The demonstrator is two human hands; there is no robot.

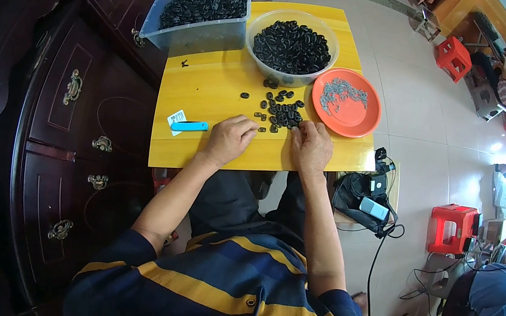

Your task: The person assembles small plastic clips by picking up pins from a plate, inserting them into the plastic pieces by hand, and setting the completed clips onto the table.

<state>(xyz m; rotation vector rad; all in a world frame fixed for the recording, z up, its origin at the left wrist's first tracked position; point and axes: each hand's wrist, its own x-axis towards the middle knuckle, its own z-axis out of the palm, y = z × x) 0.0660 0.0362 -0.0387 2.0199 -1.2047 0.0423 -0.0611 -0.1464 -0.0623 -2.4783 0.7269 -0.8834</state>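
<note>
On a yellow table (203, 96), small black oval plastic parts (285, 114) lie in a loose pile in front of me. My left hand (231, 140) rests left of the pile, fingers curled together toward a few loose parts. At the pile's near right edge is my right hand (312, 149), its thumb and fingers bent inward and closed. What either hand pinches, if anything, is too small to make out. Beyond the pile stands a clear round bowl (252, 51) full of the black parts. An orange-red plate (354, 123) beside it holds small grey pieces (342, 94).
A clear plastic bin (207, 49) of black parts stands at the far left. A light-blue tool (189, 126) lies over a white label. Dark wooden cabinets (51, 124) border the left. Right of the table are a black bag (353, 198) with cables, red stools (452, 229) and other people.
</note>
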